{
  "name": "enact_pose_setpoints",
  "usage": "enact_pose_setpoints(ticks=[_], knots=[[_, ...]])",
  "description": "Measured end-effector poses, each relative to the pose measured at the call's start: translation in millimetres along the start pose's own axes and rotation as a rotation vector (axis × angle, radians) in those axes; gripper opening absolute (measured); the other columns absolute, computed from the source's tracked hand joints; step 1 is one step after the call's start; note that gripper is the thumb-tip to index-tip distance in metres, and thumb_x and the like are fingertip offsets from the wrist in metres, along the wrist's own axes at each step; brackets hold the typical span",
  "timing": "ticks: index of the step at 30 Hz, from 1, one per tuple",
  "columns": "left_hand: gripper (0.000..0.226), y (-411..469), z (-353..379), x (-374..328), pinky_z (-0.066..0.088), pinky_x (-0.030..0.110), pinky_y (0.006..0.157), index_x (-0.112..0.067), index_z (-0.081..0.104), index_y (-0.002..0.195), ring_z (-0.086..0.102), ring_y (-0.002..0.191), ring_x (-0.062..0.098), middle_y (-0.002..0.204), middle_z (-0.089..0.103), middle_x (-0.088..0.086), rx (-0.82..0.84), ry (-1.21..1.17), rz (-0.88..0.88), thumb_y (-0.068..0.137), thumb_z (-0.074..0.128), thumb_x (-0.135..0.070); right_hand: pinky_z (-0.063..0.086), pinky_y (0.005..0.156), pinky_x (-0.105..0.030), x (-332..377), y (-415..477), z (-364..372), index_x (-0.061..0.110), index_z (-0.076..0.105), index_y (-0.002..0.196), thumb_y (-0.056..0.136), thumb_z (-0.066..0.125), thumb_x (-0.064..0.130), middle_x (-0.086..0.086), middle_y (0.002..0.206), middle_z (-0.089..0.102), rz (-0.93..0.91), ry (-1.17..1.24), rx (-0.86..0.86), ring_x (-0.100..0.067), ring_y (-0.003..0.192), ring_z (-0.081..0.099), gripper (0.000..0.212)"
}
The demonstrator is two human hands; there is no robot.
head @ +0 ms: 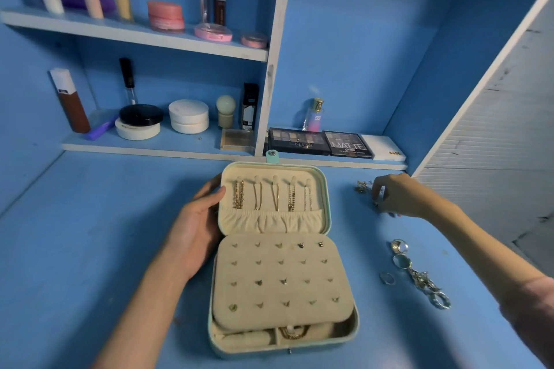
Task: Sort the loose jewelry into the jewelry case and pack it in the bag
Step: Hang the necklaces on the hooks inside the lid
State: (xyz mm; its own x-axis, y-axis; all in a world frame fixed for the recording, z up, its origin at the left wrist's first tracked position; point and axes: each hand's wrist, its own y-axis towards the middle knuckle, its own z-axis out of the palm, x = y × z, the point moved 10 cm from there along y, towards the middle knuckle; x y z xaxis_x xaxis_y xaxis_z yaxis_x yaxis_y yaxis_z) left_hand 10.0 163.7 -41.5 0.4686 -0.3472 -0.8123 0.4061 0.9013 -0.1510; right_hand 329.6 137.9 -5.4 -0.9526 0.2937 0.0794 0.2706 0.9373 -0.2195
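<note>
Mid-sort: jewelry case (271, 293) open mid-counter (90, 234), necklaces (274, 196) hung in lid, few studs (299, 245) on the panel; left hand (198, 228) grips lid edge, right hand (398, 198) curled over small loose pieces (362, 186), pinch unclear; rings and chain (419, 278) unsorted, no bag visible.
</note>
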Motion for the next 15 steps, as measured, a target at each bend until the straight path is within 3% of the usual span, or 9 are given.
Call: enact_pose_setpoints(ticks=[5, 10, 15], knots=[[0.049, -1, 1, -1, 0.055, 0.026, 0.062, -0.018, 0.058, 0.126, 0.07, 0.085, 0.014, 0.1, 0.073, 0.002, 0.003, 0.001, 0.004, 0.078, 0.053, -0.018, 0.049, 0.064, -0.029, 1, 0, -12, 0.028, 0.057, 0.076, 0.073, 0.061, 0.003, -0.002, 0.076, 0.065, -0.004, 0.016, -0.091, -0.019, 0.07, 0.058, 0.025], [0.045, -1, 0, -1, 0.056, 0.026, 0.062, -0.018, 0.058, 0.126, 0.069, 0.086, 0.016, 0.102, 0.073, 0.004, -0.003, -0.017, -0.002, 0.081, 0.052, -0.016, 0.045, 0.055, -0.026, 12, -10, -41, 0.017, 0.062, 0.084, 0.075, 0.056, -0.005, 0.004, 0.064, 0.061, -0.034, 0.278, -0.178, -0.013, 0.057, 0.056, 0.025], [0.042, -1, -1, 0, 0.054, 0.03, 0.067, -0.018, 0.059, 0.124, 0.069, 0.09, 0.017, 0.106, 0.072, 0.006, -0.013, -0.008, -0.006, 0.083, 0.052, -0.017, 0.051, 0.064, -0.033, 35, -27, -79, 0.022, 0.063, 0.083, 0.073, 0.058, -0.008, 0.001, 0.069, 0.066, -0.117, 0.309, -0.269, -0.022, 0.07, 0.06, 0.033]])
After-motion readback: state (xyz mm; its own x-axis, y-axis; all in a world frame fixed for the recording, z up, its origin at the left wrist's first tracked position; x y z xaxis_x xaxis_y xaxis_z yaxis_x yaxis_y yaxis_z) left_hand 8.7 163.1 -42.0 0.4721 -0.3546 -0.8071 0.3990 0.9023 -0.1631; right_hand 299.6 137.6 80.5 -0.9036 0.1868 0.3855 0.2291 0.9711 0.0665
